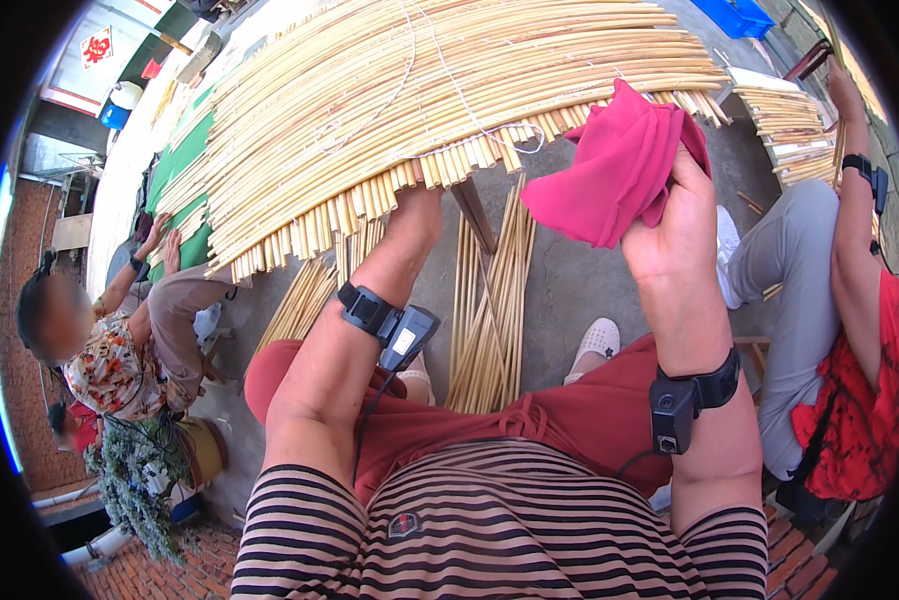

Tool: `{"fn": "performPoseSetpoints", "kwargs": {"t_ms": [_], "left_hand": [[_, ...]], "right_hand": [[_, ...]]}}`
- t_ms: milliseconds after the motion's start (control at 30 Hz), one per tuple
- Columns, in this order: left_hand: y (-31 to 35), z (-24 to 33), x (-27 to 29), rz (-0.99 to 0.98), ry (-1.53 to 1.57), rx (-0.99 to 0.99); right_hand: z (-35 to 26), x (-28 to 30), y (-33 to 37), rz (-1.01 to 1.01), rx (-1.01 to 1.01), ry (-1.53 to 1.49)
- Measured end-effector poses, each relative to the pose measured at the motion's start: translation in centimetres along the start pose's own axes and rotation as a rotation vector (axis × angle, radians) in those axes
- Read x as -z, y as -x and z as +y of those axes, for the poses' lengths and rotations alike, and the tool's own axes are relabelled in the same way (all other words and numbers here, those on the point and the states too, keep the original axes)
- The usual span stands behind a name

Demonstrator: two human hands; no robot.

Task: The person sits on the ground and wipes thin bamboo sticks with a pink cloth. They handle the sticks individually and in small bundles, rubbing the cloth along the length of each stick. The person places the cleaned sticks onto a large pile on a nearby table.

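Note:
A bunched magenta cloth (620, 165) hangs from my right hand (675, 225), whose fingers close round its right side. The cloth is raised in front of me, next to the near right edge of a large mat of pale reed sticks (370, 110). My left hand (420, 205) reaches in beneath the mat's near edge; the stick ends cover its fingers. White string (460, 75) runs across the mat and makes a loose loop near its front edge.
Loose sticks (485, 320) lie in a bundle on the grey floor below, beside a table leg (475, 215). A co-worker (120, 340) sits at the left with hands on green cloth. Another person (850, 330) in red sits at the right, near a smaller stick mat (785, 125).

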State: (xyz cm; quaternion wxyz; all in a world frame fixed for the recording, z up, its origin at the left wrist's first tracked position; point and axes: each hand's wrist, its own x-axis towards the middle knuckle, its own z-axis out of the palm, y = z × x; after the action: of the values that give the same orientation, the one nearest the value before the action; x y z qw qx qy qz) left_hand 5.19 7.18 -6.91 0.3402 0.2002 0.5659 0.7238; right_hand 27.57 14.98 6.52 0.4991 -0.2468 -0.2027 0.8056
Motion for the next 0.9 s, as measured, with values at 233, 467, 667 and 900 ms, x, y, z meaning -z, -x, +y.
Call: {"fn": "performPoseSetpoints", "kwargs": {"t_ms": [233,467,667,900], "left_hand": [[1.8,0.3,1.3,-0.061,-0.03,0.023],[2.5,-3.0,4.2,-0.121,0.034,-0.181],[4.6,-15.7,11.2,0.275,-0.38,0.4],[7.9,-28.3,6.8,0.186,-0.648,0.333]], "right_hand": [[0.1,0.0,0.1,0.033,0.003,-0.016],[-2.6,2.2,0.6,0.043,0.024,-0.012],[-6.4,5.2,2.2,0.037,0.073,0.019],[-8.7,8.0,2.9,0.127,0.047,0.033]]}}
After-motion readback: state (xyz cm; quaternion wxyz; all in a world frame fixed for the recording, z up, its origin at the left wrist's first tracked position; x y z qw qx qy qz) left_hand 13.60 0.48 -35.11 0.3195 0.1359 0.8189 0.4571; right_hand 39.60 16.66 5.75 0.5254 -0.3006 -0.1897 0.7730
